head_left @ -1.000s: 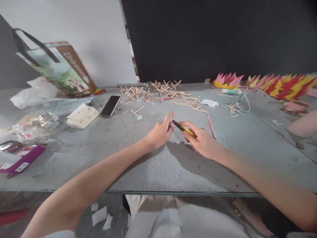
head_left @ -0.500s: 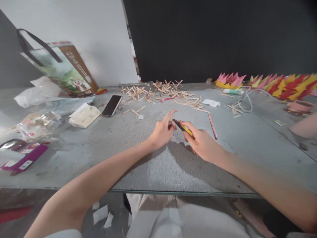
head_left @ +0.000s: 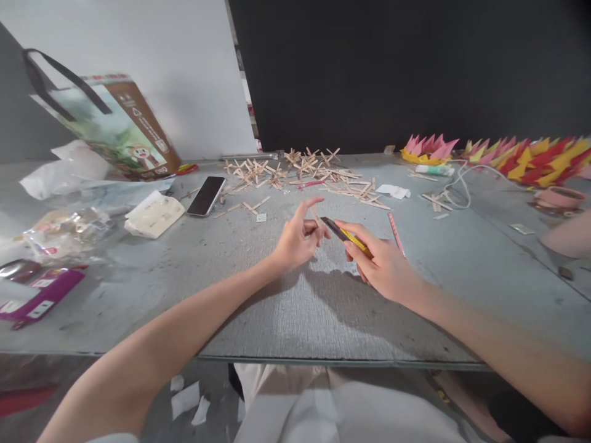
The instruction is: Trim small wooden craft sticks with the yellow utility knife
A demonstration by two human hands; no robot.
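My right hand (head_left: 385, 258) is closed around a yellow and black utility knife (head_left: 353, 239), its dark tip pointing up and to the left. Facing that tip, my left hand (head_left: 300, 237) has its index finger stretched out and the other fingers curled. Between those fingers is a thin wooden stick (head_left: 316, 215), mostly hidden by the hand. The knife tip is close to the stick; whether they touch I cannot tell. Both hands are just above the grey table (head_left: 258, 307). A pink patterned pencil-like stick (head_left: 396, 232) lies beside my right hand.
Wooden sticks (head_left: 314, 166), many crossed, are heaped at the back. On the left are a phone (head_left: 206, 196), a tissue pack (head_left: 154, 215) and a shopping bag (head_left: 124, 132). Folded-paper pieces (head_left: 540, 160), a glue stick (head_left: 434, 170), a cable and another person's arm (head_left: 566, 235) are on the right.
My right hand and the knife have moved slightly right, opening a small gap from my left hand. The left hand has shifted a little left and up, showing more of the stick.
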